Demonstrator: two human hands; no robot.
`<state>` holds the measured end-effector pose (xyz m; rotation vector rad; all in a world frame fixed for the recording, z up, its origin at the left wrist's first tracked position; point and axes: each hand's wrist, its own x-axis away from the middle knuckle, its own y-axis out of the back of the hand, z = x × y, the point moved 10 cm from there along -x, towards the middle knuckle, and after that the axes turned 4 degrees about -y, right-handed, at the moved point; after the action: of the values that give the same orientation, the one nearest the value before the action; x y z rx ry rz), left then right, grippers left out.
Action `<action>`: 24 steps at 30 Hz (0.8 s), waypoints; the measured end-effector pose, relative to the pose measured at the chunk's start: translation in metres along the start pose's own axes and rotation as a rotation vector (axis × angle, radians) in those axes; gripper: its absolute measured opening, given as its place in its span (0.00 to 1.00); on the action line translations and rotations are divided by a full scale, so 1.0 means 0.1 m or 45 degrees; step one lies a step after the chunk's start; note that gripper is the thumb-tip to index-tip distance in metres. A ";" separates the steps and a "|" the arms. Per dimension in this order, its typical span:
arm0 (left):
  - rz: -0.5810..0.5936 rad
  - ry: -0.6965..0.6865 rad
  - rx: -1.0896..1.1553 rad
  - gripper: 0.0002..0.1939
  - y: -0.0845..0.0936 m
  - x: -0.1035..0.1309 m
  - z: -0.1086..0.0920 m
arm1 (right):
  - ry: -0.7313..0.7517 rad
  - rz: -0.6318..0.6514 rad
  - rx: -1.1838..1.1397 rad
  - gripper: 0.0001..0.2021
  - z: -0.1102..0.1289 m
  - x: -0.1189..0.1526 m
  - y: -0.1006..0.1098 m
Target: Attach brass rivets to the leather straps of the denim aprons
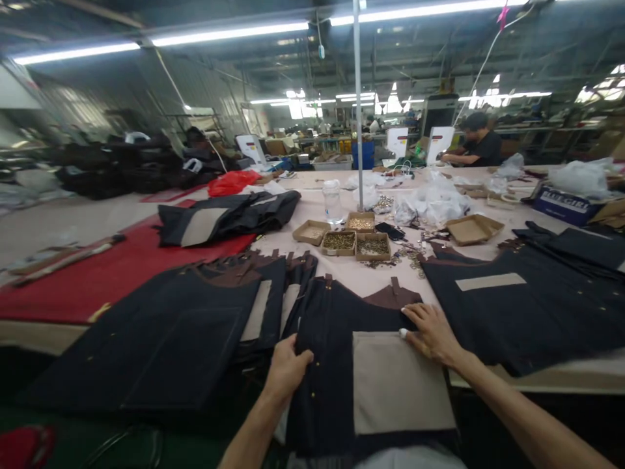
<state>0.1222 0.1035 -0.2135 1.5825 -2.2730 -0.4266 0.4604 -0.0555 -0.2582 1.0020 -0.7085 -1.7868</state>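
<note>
Dark apron (334,365) on near side of bottle (333,204); left hand (288,366) pinching its edge, right hand (432,333) resting on top corner, grip unclear. Pocket (401,384), studs (313,395) apparently already on; what remains, cannot tell. More aprons (170,332) left and right of bottle.

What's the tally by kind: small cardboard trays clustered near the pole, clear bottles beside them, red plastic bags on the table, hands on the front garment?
Small cardboard trays: 4
Clear bottle: 1
Red plastic bag: 1
Left hand and right hand on front garment: 2
Total: 8
</note>
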 end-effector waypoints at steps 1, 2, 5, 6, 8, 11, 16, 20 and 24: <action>0.001 -0.014 -0.093 0.16 0.16 -0.06 0.06 | 0.032 0.046 -0.028 0.25 -0.01 0.01 -0.15; -0.034 -0.043 -0.226 0.17 0.33 -0.11 0.08 | 0.063 0.077 -0.081 0.25 0.00 0.00 -0.27; -0.368 -0.259 -0.719 0.23 0.65 -0.15 -0.13 | 0.128 0.126 -0.253 0.27 0.18 -0.12 -0.56; -0.433 -0.386 -0.822 0.24 0.57 -0.12 -0.25 | 0.135 0.132 -0.292 0.27 0.24 -0.19 -0.61; -0.331 -0.663 -0.867 0.24 0.09 -0.09 -0.45 | 0.149 0.139 -0.342 0.25 0.31 -0.37 -0.67; 0.124 -0.892 -0.785 0.25 -0.96 -0.08 -0.51 | 0.101 0.117 -0.384 0.17 0.18 -0.75 -0.59; 0.289 -0.877 -0.860 0.27 -1.77 -0.22 -0.38 | -0.294 -0.021 -0.075 0.15 -0.69 -1.55 -0.37; 0.253 -0.869 -0.857 0.27 -1.73 -0.26 -0.30 | -0.416 0.053 0.214 0.13 -1.15 -1.99 -0.49; 0.225 -0.853 -0.812 0.27 -1.67 -0.26 -0.29 | -0.492 0.156 0.332 0.12 -1.36 -2.10 -0.66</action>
<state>0.2830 0.0701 -0.2614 0.9825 -2.3033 -1.6322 0.5964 0.1578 -0.3103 0.7628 -1.2424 -1.8290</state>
